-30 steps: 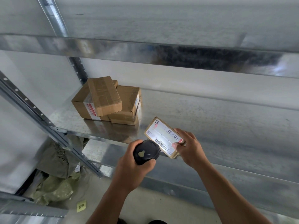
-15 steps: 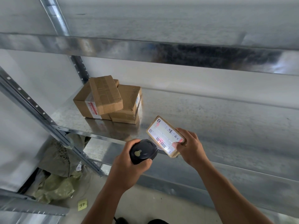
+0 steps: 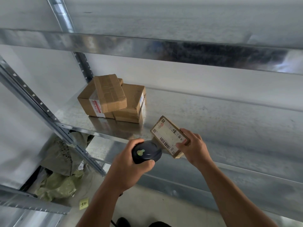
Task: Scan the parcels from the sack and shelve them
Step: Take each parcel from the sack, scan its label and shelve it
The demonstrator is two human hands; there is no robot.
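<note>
My right hand [image 3: 194, 149] grips a small flat cardboard parcel [image 3: 167, 134] by its near right end, white barcode label facing up, just above the front edge of the metal shelf [image 3: 213, 122]. Next to its lower left corner, my left hand [image 3: 129, 164] holds a black handheld scanner [image 3: 146, 152] whose head points at the label. Three brown cardboard boxes [image 3: 113, 99] are stacked at the shelf's left end, one lying on top of the other two.
A green-grey sack [image 3: 57, 185] lies crumpled on the floor at the lower left, behind the slanted perforated upright [image 3: 41, 104]. A yellow sticky note [image 3: 84, 204] sits on the floor. Another shelf [image 3: 147, 46] runs overhead; bare shelf surface extends to the right.
The red scan glow seen on the label half a second ago is gone. Both hands, the scanner and the parcel stay almost where they were.
</note>
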